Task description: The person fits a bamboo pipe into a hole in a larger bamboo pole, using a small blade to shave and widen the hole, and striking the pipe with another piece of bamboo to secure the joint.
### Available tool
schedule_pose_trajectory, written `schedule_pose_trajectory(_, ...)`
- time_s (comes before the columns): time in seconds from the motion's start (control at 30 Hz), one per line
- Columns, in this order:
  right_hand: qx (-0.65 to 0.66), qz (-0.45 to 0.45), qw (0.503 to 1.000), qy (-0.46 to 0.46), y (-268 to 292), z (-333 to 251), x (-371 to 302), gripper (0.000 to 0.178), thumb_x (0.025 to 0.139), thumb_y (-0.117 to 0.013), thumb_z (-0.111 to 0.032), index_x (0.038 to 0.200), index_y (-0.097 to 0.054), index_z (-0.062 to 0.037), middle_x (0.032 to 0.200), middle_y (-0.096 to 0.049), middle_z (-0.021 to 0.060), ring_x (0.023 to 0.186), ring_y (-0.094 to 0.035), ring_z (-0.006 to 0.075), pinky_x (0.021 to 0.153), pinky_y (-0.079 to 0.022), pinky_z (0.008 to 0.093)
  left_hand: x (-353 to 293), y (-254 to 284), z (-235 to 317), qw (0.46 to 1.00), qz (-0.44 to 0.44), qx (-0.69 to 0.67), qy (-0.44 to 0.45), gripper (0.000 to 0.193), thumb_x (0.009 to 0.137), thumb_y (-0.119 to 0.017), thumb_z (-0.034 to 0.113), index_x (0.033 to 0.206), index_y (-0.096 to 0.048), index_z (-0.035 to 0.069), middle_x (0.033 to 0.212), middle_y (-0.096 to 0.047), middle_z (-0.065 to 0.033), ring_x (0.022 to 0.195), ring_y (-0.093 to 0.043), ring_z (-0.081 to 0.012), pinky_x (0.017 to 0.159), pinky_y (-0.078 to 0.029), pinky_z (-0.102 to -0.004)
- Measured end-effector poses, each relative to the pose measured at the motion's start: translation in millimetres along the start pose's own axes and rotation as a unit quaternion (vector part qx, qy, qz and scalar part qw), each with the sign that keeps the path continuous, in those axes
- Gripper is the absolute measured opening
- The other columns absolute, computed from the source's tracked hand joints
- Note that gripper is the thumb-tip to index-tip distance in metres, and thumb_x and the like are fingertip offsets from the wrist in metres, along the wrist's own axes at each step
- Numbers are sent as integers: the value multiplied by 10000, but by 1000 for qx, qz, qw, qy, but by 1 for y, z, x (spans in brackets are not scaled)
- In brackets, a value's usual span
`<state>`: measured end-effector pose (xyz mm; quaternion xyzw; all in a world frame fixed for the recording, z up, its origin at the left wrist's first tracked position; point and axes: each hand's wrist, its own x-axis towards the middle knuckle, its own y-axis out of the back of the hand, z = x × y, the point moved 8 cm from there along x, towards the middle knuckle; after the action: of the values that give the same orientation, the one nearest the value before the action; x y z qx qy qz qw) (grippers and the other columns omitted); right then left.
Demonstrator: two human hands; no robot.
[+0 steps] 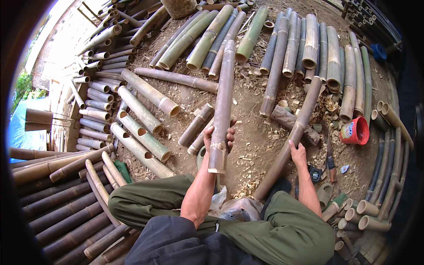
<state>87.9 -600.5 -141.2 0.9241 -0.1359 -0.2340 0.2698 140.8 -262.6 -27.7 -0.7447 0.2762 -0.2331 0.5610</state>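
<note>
My left hand (220,137) is closed around a brown bamboo pole (224,97). The pole stands out away from me, its cut lower end above my crossed legs, and some fingers wrap round its far side. A second, darker bamboo pole (289,137) slants from near my right knee up to the far right. My right hand (298,154) grips its right side about midway, the fingers partly hidden behind it. Under that pole's far half lies a short log (297,123). Two short bamboo pieces (196,125) lie on the ground left of the left-hand pole.
Long bamboo poles (207,37) lie in rows at the far side, with stacks at left and right. Notched bamboo tubes (139,148) lie left. Right of me are a red bucket (354,131), a long-handled blade (330,161) and a tape measure (315,173). Wood chips cover the dirt.
</note>
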Motion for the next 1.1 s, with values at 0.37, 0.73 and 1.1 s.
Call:
schedule_pose_trajectory(0.37, 6, 9, 1000, -21, -7, -4, -7, 778, 863, -626, -623, 1185, -592, 84, 1088, -667, 283, 1062, -645, 372, 915, -484, 426, -61, 93, 35, 566, 454, 682, -89, 556, 655, -830, 204, 1085, -585, -50, 917, -663, -88, 793, -624, -160, 736, -516, -330)
schedule_pose_trajectory(0.73, 68, 33, 996, -50, -21, 37, -52, 666, 915, -640, -483, 1294, -550, 57, 1185, -643, 246, 1102, -616, 303, 943, -462, 373, -27, 99, -57, 541, 305, 784, -13, 590, 645, -796, 247, 1117, -566, -22, 929, -652, -112, 834, -628, -201, 791, -517, -347)
schedule_pose_trajectory(1.1, 211, -53, 976, -18, -12, 9, -69, 621, 952, -593, -499, 1262, -584, 38, 1160, -668, 197, 1088, -617, 247, 935, -468, 362, -24, 183, -102, 684, 292, 645, 178, 721, 674, -813, 229, 1280, -509, -17, 1102, -640, -117, 1015, -618, -218, 922, -485, -346)
